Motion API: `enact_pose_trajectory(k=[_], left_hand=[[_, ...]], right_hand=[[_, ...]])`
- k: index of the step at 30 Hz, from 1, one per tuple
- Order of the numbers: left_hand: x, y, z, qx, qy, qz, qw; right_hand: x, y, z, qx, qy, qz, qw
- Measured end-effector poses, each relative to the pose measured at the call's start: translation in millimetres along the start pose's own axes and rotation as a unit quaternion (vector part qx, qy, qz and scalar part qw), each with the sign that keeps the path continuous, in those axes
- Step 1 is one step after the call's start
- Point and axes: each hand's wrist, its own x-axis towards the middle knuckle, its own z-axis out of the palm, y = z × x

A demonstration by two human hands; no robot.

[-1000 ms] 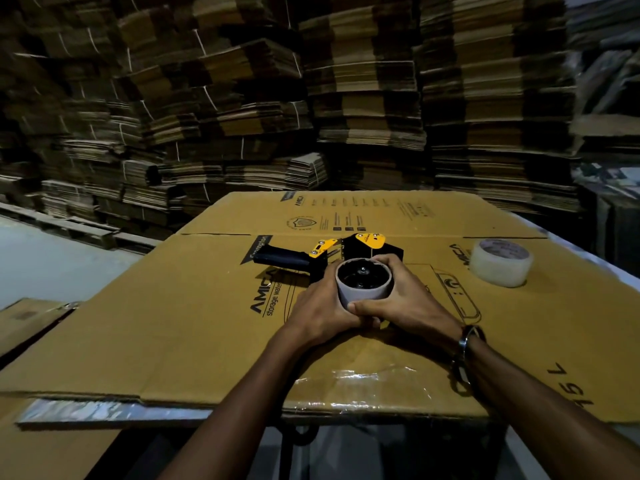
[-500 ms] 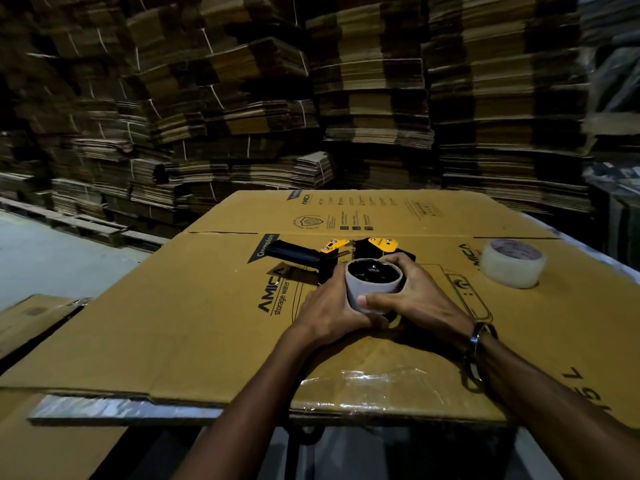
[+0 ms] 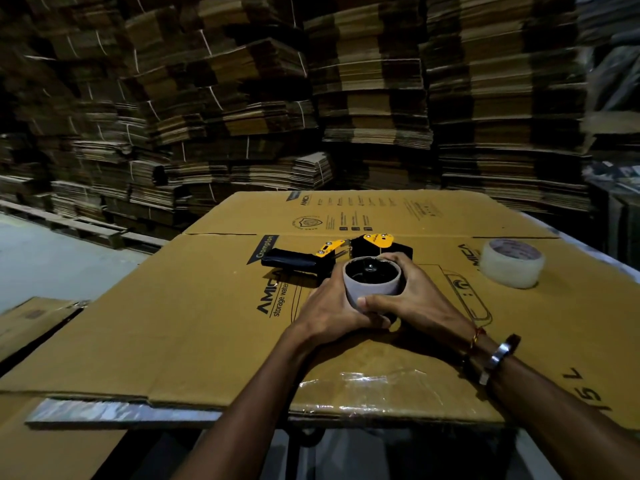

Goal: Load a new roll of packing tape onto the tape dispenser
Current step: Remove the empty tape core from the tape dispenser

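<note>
The scene is viewed from one head-worn camera, aimed forward and down; the flattened brown cardboard sheet (image 3: 180,327) is seen close, stacked cardboard bundles (image 3: 363,98) toward twelve o'clock.

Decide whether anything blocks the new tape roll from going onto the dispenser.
Yes: an empty core, gripped by both hands, still sits on the dispenser spindle. The new roll lies apart, to the right.

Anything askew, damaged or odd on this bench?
Nothing damaged. Both hands, left hand and right hand, grip an empty grey core on the tape dispenser; the new tape roll lies apart.
</note>
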Motion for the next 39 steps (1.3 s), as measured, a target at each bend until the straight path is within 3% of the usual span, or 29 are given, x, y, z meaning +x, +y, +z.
enact_pose_trajectory(k=[9,17,21,28,39], left_hand=[[-2.2,2.0,0.1,0.007,0.017,0.020,1.000],[-5.2,1.6,-2.0,-0.046,0.030,0.014,0.998],[-6.0,1.8,-2.1,-0.026,0.028,0.014,0.999],[-6.5,3.2,-0.8,0.032,0.009,0.021,0.999],[-8.2,5.5,-0.6,0.016,0.013,0.030,0.999]], right_hand=[[-2.0,-1.9,2.4,-0.041,0.020,-0.034,0.998],[0.2,-1.6,3.2,0.059,0.011,0.031,0.998],[-1.7,-9.2,5.7,0.016,-0.020,0.035,0.999],[-4.4,-11.4,6.5,-0.048,0.008,0.021,0.999],[-6.8,-5.9,3.0,0.080,0.010,0.019,0.997]])
